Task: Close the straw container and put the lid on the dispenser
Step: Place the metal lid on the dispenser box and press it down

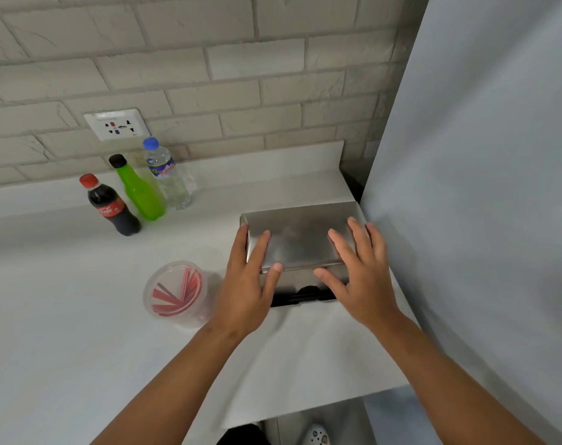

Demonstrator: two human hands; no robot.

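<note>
A steel dispenser [305,285] stands on the white counter against the grey panel on the right. Its flat steel lid [300,239] lies on top of it. My left hand [249,284] rests on the lid's left end, fingers spread, thumb at the front edge. My right hand [360,271] lies flat on the lid's right part, thumb at the front lip. Left of the dispenser sits a clear round straw container [177,292] with red straws inside and a clear lid on its top.
Three bottles stand at the back left: a cola bottle [111,205], a green bottle [138,189] and a water bottle [169,173]. A wall socket [116,123] sits in the brick wall. The counter's front edge [305,409] is near me.
</note>
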